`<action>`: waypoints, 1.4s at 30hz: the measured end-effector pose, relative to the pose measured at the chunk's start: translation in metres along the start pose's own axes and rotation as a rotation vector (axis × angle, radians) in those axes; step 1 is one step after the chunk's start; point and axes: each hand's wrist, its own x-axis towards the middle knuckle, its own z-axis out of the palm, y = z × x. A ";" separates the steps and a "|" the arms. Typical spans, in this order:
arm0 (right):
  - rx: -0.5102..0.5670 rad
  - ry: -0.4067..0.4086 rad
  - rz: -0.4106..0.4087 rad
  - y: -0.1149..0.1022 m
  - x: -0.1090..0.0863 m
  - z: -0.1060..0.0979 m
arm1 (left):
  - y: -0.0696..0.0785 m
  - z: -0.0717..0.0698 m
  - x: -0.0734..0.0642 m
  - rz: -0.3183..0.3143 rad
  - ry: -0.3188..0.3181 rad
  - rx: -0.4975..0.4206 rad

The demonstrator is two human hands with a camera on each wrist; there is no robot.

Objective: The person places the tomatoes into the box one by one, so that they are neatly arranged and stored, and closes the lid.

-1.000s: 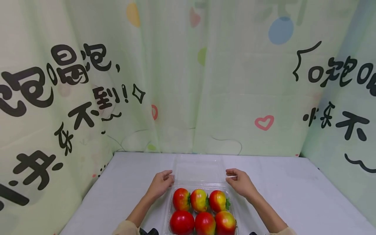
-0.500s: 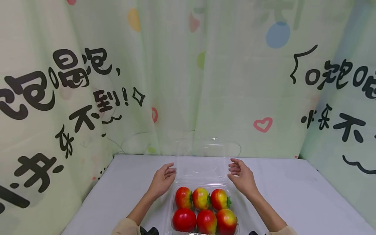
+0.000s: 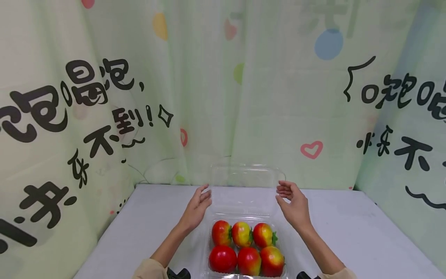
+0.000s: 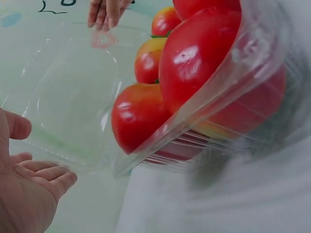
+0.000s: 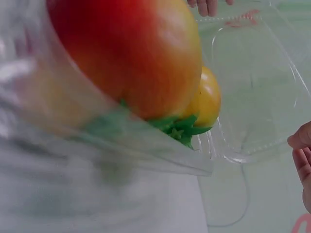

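A clear plastic box (image 3: 240,276) sits at the near middle of the table, holding two rows of glossy red and yellow tomato-like fruits (image 3: 223,259), some with green leafy tops. Its hinged clear lid (image 3: 244,201) stands raised behind the fruits. Beside the lid's left edge is my left hand (image 3: 196,209), fingers extended along it; the left wrist view has that hand (image 4: 34,189) palm up with fingers spread. My right hand (image 3: 296,207) is at the lid's right edge, fingers gently bent, and in the right wrist view its fingertips (image 5: 296,141) meet the edge.
A white-covered table (image 3: 348,232) surrounds the box. Pale green curtains (image 3: 271,97) with black characters and coloured shapes hang behind and on both sides. Dark wrist-worn devices (image 3: 179,273) show at the bottom, near beige sleeves (image 3: 150,269).
The lid has swung up from lying back on the table to a more upright tilt. Both hands have risen with it, staying at its two sides.
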 end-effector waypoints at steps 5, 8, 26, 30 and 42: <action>-0.025 0.017 -0.002 0.003 -0.007 -0.004 | 0.008 0.004 -0.006 -0.016 0.008 -0.003; -0.027 0.011 0.021 0.002 -0.014 -0.009 | 0.012 0.007 -0.012 0.000 0.017 -0.031; -0.022 -0.164 0.273 -0.041 -0.058 -0.047 | 0.027 0.014 -0.069 -0.081 0.066 -0.031; -0.060 -0.244 0.395 -0.045 -0.067 -0.053 | 0.028 0.017 -0.080 -0.128 0.048 -0.040; -0.140 -0.315 0.478 -0.042 -0.095 -0.050 | 0.018 0.023 -0.103 -0.145 -0.034 -0.013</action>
